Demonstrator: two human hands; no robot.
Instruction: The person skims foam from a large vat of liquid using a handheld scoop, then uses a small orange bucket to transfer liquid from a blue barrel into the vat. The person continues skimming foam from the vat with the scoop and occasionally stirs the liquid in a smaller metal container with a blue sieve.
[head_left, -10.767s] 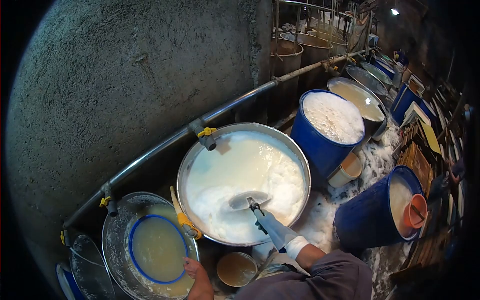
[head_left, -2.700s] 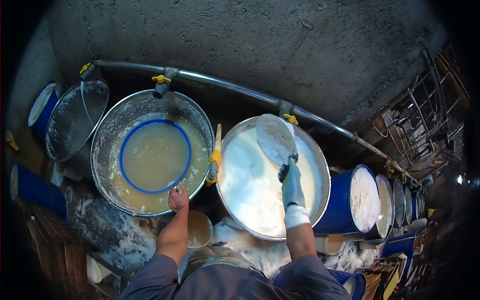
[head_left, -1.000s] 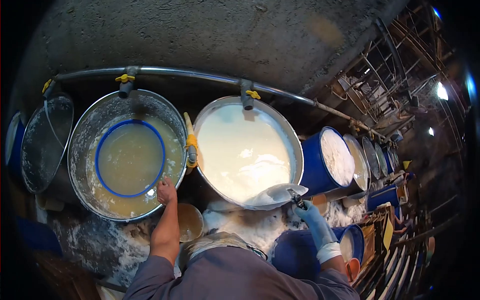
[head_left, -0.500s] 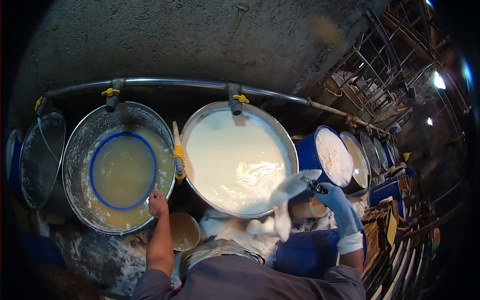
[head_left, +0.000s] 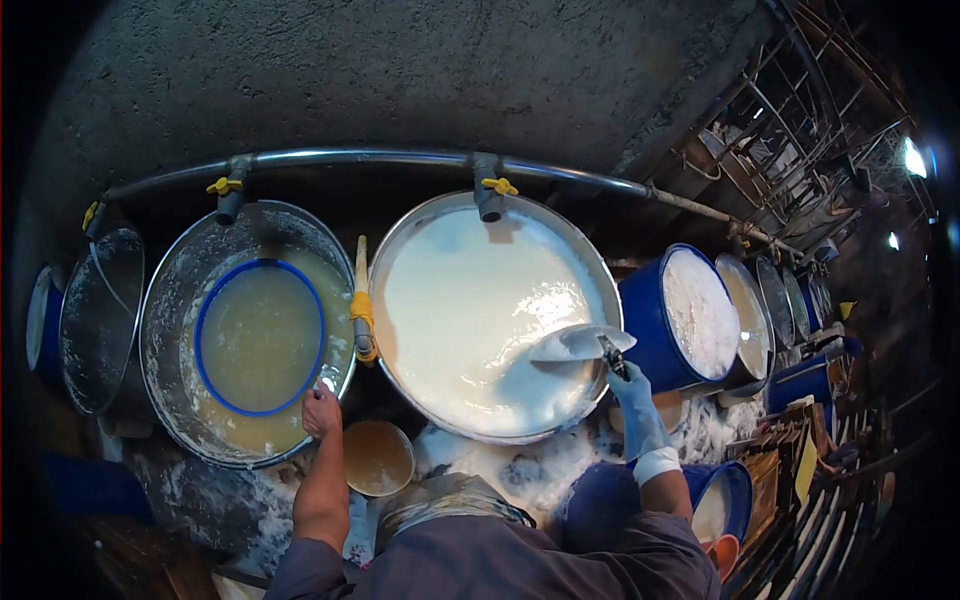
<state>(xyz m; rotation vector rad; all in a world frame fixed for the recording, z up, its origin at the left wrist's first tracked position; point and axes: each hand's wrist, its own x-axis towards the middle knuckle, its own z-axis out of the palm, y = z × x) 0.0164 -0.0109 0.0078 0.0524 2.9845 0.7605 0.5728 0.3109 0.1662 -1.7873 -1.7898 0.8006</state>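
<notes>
My right hand (head_left: 633,395), in a light-blue glove, is closed round the dark handle of a broad pale scoop (head_left: 575,343). The scoop is over the right part of a large round vat (head_left: 375,345) of creamy white liquid (head_left: 465,300). My bare left hand (head_left: 321,411) is a fist at the front right rim of a second metal vat (head_left: 165,330), close to a blue hoop (head_left: 206,364). What the left fingers grip is hidden. Cloudy yellowish liquid (head_left: 255,335) shows inside the hoop and around it.
A metal pipe (head_left: 380,157) with yellow-handled valves crosses behind the vats. A yellow-wrapped stick (head_left: 362,305) stands between them. A bucket (head_left: 377,458) of brownish liquid is below. Blue drums (head_left: 640,310) and more vats line the right. White foam (head_left: 500,470) covers the floor.
My right hand has moved left and the scoop is now over the white vat; the white stuff pouring off it is gone. My left hand stays at the rim. The view has shifted slightly.
</notes>
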